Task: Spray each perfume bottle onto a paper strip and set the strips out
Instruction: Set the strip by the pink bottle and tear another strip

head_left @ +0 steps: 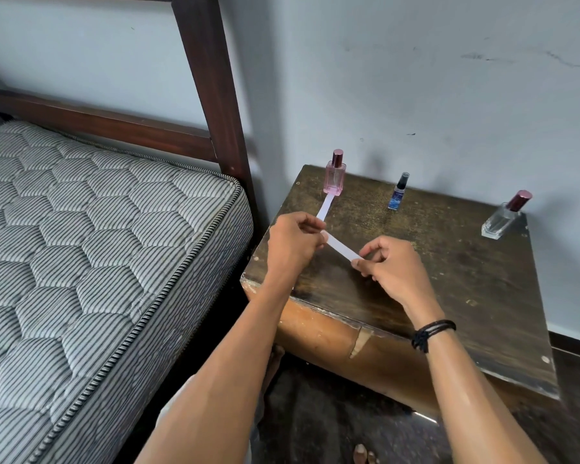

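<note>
Pinching paper strip (pixel 344 250) betw both hands, left hand (pixel 293 244) & right hand (pixel 394 266) each clamped on an end, hovering over table (pixel 449 262) front; another strip (pixel 325 206) lying just before pink bottle (pixel 334 174).

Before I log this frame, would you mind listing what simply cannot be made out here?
- Head view: whether the paper strip held between the left hand and right hand is one strip or several; fingers cover both ends.
- Whether the strip lying by the pink bottle has been sprayed: nothing shows.
- Label on the blue bottle: too small.
- Fill of the clear bottle: unclear.
</note>
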A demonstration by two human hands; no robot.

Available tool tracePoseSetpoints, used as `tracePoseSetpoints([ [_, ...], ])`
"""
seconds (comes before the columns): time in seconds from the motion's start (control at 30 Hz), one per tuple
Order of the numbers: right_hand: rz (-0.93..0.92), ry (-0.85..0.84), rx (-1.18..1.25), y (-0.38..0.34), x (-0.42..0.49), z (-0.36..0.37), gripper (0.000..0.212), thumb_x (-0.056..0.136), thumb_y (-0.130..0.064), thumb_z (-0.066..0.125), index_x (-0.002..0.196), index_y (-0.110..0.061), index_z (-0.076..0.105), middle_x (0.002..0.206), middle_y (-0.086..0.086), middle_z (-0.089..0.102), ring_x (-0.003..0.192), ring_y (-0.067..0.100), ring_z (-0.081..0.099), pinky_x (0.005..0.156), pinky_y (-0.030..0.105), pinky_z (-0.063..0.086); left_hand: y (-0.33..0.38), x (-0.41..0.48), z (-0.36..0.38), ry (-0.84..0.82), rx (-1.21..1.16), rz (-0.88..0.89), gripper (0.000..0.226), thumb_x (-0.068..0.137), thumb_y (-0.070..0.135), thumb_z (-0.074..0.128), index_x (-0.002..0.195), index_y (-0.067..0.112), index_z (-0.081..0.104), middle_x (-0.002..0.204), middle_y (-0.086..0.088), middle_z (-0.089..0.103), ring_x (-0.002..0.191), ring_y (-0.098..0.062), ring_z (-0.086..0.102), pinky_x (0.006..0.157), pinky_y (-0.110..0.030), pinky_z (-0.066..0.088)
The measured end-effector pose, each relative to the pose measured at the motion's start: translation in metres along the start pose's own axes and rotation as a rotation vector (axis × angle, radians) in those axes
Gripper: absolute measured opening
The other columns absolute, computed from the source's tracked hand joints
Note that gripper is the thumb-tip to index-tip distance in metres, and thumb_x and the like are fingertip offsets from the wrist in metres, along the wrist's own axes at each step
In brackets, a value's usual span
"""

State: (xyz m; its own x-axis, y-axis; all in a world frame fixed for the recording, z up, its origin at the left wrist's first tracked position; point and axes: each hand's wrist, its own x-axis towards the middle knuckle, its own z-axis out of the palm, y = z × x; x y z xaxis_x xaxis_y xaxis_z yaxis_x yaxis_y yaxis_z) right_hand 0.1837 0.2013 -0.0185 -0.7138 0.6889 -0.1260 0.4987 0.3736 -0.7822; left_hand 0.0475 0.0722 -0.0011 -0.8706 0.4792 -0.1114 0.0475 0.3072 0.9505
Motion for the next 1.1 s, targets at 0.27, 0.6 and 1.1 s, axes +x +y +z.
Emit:
tracePoseSetpoints([
  [0.27,0.02,0.017,-0.163,0.015,-0.006,-0.012,0.018,0.083,-0.034,0.087,0.078,-0.03,0.07,0.068,-0.01,0.072,0.067,0.008,0.069,0.069,0.035,0.057,0.004,-0.003,0.029,-0.009,0.125,-0.037,0.013,0.08,0.007,0.081,0.08,0.02,0.077,0.072,0.005,0.076,0.07,-0.01,0.075,0.085,-0.038,0.061],
  [0.6,0.028,-0.017,-0.148,0.017,-0.004,-0.014,0.018,0.083,-0.032,0.087,0.076,-0.031,0.07,0.067,-0.012,0.069,0.073,0.009,0.068,0.068,0.032,0.051,-0.001,0.002,0.025,-0.071,0.21,-0.074,0.019,0.079,0.004,0.079,0.082,0.023,0.076,0.073,0.002,0.076,0.078,-0.016,0.075,0.088,-0.041,0.06],
  [1.1,0.036,-0.024,-0.166,0.017,-0.003,-0.013,0.018,0.083,-0.034,0.086,0.078,-0.03,0.07,0.067,-0.012,0.07,0.072,0.007,0.068,0.064,0.029,0.046,-0.002,0.004,0.024,-0.07,0.216,-0.084,0.019,0.081,0.006,0.078,0.079,0.025,0.076,0.074,0.003,0.076,0.076,-0.016,0.073,0.088,-0.041,0.06],
])
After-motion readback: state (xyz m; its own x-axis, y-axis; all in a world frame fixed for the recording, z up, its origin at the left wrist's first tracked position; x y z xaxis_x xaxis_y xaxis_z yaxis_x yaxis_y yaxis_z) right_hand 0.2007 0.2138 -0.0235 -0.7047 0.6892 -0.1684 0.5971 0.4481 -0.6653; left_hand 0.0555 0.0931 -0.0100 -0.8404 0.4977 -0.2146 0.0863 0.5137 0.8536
